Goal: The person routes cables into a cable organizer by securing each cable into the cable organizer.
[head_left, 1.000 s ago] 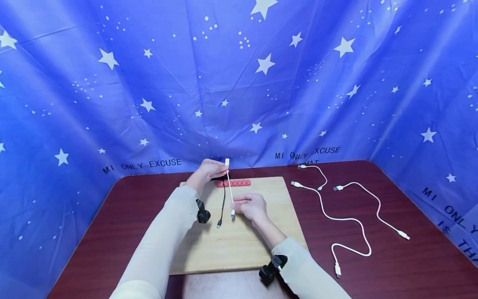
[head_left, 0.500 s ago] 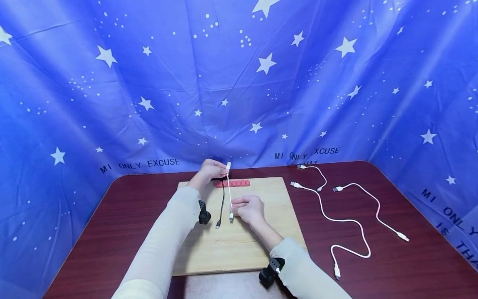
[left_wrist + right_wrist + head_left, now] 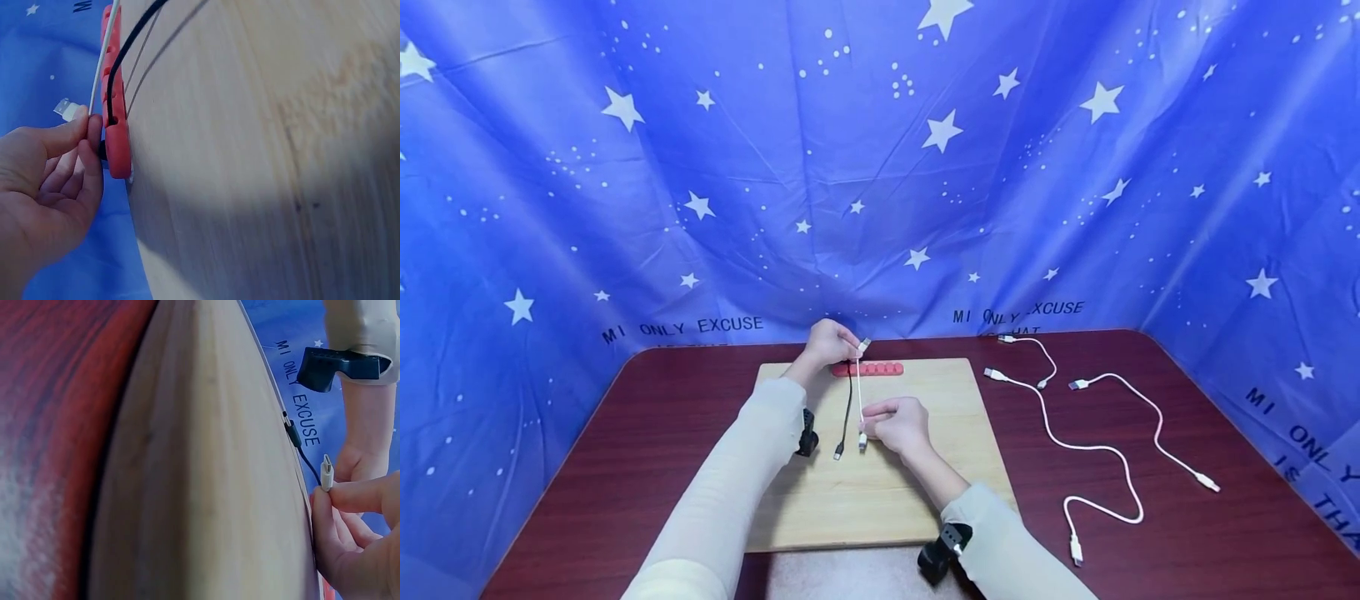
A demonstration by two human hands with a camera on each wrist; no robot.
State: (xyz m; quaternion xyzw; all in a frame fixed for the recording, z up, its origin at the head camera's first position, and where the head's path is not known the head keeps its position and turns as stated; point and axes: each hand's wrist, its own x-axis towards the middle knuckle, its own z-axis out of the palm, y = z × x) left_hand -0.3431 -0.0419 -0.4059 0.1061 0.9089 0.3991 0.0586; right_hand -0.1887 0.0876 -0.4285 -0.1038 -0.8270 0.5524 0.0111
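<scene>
A short white USB cable [image 3: 860, 390] is stretched between both hands above the wooden board. My left hand [image 3: 829, 343] pinches it near its USB-A plug [image 3: 67, 110], at the board's far edge. Closer to me, my right hand [image 3: 901, 423] pinches the other end just behind the small plug [image 3: 327, 473]. The red cable holder [image 3: 880, 368] with several notches lies along the far edge of the board, beside the left fingertips. A black cable [image 3: 848, 408] sits in the holder's end notch, its small plug lying toward me on the board.
The wooden board [image 3: 820, 508] lies on a dark red table [image 3: 647, 467]. To its right are a short white cable [image 3: 1047, 350], a long white cable [image 3: 1075, 442] and another white cable [image 3: 1159, 417]. A blue star-patterned curtain [image 3: 737, 167] encloses the table's back and sides.
Both hands have lowered the white cable slightly toward the board. The USB-A plug by my left hand has dropped and now tilts to the right; the cable hangs more upright in view.
</scene>
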